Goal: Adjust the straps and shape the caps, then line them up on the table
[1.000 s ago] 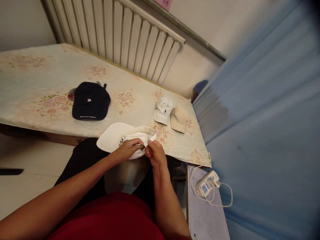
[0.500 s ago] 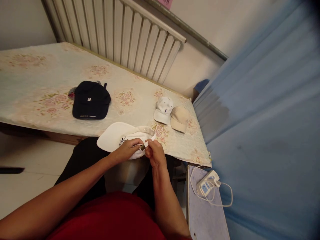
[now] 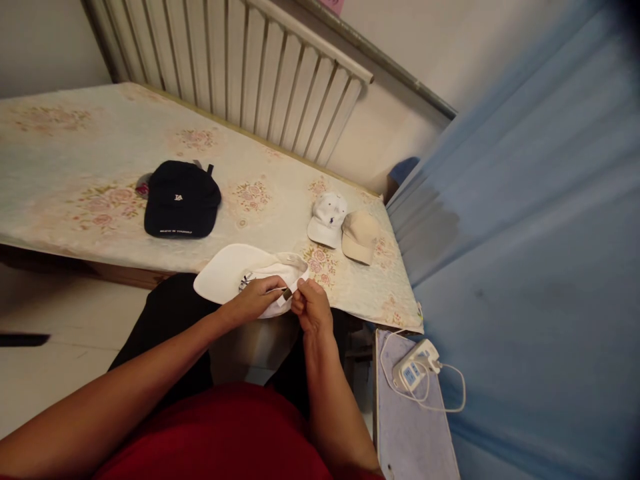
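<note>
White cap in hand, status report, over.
Left hand and right hand both pinching white cap at its strap buckle. Nothing in the way.

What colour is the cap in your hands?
White cap, clearest in the head view.
</note>
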`<state>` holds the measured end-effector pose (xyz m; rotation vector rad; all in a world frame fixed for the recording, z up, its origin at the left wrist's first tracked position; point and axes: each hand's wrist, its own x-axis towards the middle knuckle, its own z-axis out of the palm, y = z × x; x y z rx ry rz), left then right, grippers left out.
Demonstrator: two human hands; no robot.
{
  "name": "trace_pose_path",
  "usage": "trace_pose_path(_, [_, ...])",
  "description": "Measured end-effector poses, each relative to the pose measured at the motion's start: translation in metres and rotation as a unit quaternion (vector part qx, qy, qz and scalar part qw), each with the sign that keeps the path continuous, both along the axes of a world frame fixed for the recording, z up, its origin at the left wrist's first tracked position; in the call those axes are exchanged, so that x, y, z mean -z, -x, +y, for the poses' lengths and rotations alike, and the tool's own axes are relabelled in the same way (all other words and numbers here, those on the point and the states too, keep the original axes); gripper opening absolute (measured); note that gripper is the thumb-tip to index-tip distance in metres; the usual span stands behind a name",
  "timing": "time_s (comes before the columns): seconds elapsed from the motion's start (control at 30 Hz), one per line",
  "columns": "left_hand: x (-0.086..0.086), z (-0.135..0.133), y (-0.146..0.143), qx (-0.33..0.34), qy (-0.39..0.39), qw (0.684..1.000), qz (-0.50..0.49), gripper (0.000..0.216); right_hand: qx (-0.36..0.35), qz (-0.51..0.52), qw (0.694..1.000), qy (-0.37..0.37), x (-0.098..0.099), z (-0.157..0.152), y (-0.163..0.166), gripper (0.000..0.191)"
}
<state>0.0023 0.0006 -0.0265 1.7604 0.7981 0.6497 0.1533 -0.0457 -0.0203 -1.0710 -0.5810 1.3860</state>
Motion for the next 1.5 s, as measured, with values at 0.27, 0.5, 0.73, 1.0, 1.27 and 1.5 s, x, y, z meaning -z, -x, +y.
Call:
trace_pose_path(0.27, [0.000,-0.002,-0.002,-0.004,0.011,1.000,0.005,0.024,-0.009,-0.065,0.998,-0.002,0.001,-0.004,0.003,0.030])
trace_pose_path(0.5, [0.006,-0.001,-0.002,-0.021,0.006,1.000,0.007,0.025,-0.001,-0.178,0.984,0.005,-0.001,-0.012,0.003,0.021])
trace_pose_path(0.73, [0.008,-0.003,-0.006,-0.040,-0.004,0.999,0.011,0.024,0.036,-0.128,0.989,0.058,0.000,-0.025,0.024,0.040])
trace_pose_path(1.0, [0.013,-0.003,-0.013,-0.043,-0.009,0.999,0.015,0.025,0.110,-0.033,0.993,0.040,0.011,-0.027,0.031,0.052])
trace_pose_path(1.27, [0.008,-0.005,-0.019,-0.091,-0.009,0.996,0.019,0.021,0.109,-0.090,0.990,0.010,0.002,-0.039,0.038,0.070])
trace_pose_path(1.5, [0.000,-0.006,-0.023,-0.105,0.035,0.993,0.035,0.021,0.172,-0.131,0.976,0.029,0.007,-0.044,0.045,0.031])
